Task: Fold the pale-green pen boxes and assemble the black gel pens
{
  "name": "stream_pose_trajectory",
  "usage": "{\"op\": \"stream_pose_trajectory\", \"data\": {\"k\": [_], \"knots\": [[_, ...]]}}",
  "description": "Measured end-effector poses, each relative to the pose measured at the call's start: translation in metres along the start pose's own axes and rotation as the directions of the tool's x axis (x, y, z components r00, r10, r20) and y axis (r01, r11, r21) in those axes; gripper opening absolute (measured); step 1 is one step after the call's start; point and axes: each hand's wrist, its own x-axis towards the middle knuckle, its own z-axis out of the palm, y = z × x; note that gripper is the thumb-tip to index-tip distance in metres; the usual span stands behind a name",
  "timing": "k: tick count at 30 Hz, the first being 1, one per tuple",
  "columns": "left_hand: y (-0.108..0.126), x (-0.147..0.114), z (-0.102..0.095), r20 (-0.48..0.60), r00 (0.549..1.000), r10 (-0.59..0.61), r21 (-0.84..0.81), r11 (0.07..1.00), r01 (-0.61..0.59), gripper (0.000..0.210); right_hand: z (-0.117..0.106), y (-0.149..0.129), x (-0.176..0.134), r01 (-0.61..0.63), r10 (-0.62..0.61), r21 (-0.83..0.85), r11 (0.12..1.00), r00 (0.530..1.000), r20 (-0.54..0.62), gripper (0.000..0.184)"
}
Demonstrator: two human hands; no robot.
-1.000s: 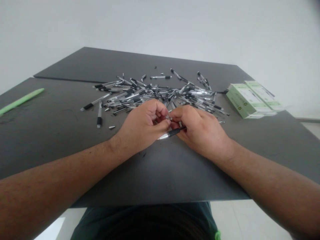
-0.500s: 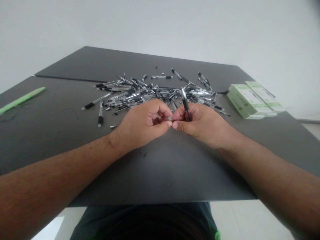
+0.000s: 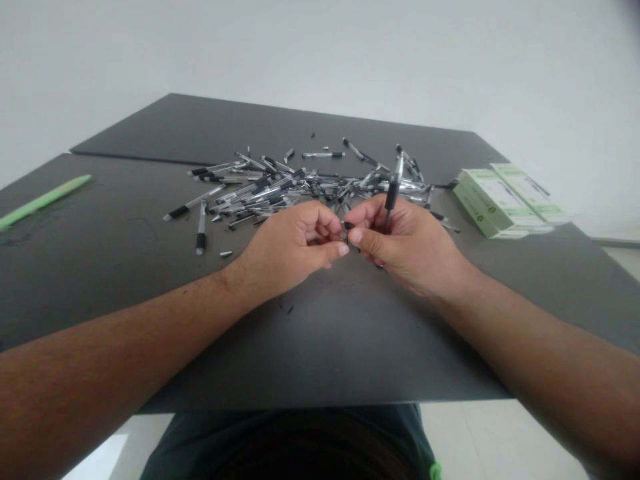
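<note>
My left hand (image 3: 295, 247) pinches a small clear, greyish piece (image 3: 343, 235) between thumb and fingertips; its exact kind is too small to tell. Close beside it, my right hand (image 3: 405, 237) has a pen (image 3: 392, 193) tucked between its fingers, standing nearly upright with its black grip low and its silvery end up. The thumb and forefinger of that hand also close on a small dark piece (image 3: 349, 226), right by the left fingertips. Beyond both hands lies a heap of pens (image 3: 270, 187) with clear barrels and black grips.
On the dark table (image 3: 340, 353), two green-and-white boxes (image 3: 500, 200) stand at the right. A long light-green stick-like object (image 3: 47, 200) lies at the left. A loose pen (image 3: 201, 230) and a small silvery tip (image 3: 226, 254) lie left of my hands.
The pen in my right hand has shifted up and to the right and stands more upright. My fingertips have parted slightly, and a small dark piece now shows between them.
</note>
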Motion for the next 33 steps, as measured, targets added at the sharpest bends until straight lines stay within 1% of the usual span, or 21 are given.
{"op": "stream_pose_trajectory", "data": {"k": [3,8,12,15,18,20,22,29,33], "knots": [[0.001,0.001,0.001,0.012,1.000,0.001,-0.018,1.000,0.000,0.024,0.003,-0.001,0.000,0.023,-0.023,0.061,0.998,1.000,0.013,0.044],[0.001,0.001,-0.001,0.011,1.000,-0.006,0.007,1.000,0.006,0.026,0.003,-0.001,0.000,0.050,-0.050,-0.004,0.999,0.999,0.004,0.043],[0.001,0.000,-0.001,-0.004,1.000,-0.016,0.004,1.000,0.016,0.028,0.005,0.005,-0.003,0.133,-0.138,-0.096,0.986,0.989,-0.049,0.032],[0.000,0.000,-0.001,-0.008,1.000,-0.022,0.012,1.000,0.022,0.028,0.008,0.007,-0.006,0.193,-0.217,-0.212,0.958,0.971,-0.097,0.022],[0.000,0.000,-0.001,0.013,1.000,-0.026,-0.010,1.000,0.026,0.028,0.010,0.004,-0.009,0.209,-0.263,-0.333,0.919,0.957,-0.124,0.016],[0.000,0.000,-0.001,0.017,1.000,-0.022,-0.023,0.999,0.022,0.027,0.012,0.001,-0.010,0.216,-0.282,-0.374,0.902,0.950,-0.133,0.011],[0.001,0.000,0.000,0.016,1.000,-0.018,-0.032,0.999,0.018,0.027,0.012,-0.001,-0.011,0.224,-0.293,-0.384,0.896,0.947,-0.131,0.008],[0.005,0.001,0.001,0.018,1.000,-0.026,-0.039,0.999,0.026,0.025,0.009,-0.002,-0.011,0.211,-0.280,-0.390,0.896,0.951,-0.129,0.011],[0.007,-0.002,-0.001,0.028,0.999,-0.043,0.023,0.999,0.043,0.023,0.004,-0.001,-0.008,0.204,-0.242,-0.352,0.913,0.968,-0.068,0.009]]}}
